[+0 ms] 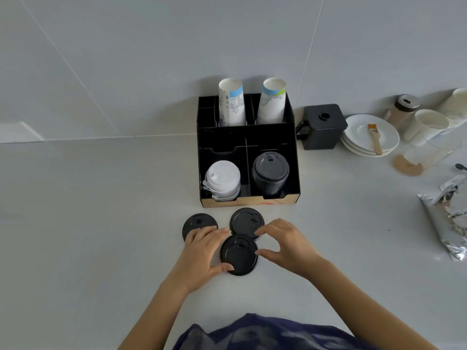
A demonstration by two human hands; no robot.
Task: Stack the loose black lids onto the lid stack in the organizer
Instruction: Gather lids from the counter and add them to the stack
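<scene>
Three loose black lids lie on the white counter in front of the black organizer [295, 157]. The nearest lid [238, 256] sits between my two hands. My left hand [202, 251] grips its left edge with thumb and fingers and partly covers the left lid [197, 223]. My right hand [285, 246] touches its right edge with the thumb, and its index finger reaches over the far lid [245, 222]. The black lid stack [270, 173] stands in the organizer's front right compartment.
A white lid stack [222, 179] fills the front left compartment; two paper cup stacks [232, 104] stand at the back. To the right are a black box [321, 127], white saucers [364, 137] with a brush, cups and a foil bag [447, 215].
</scene>
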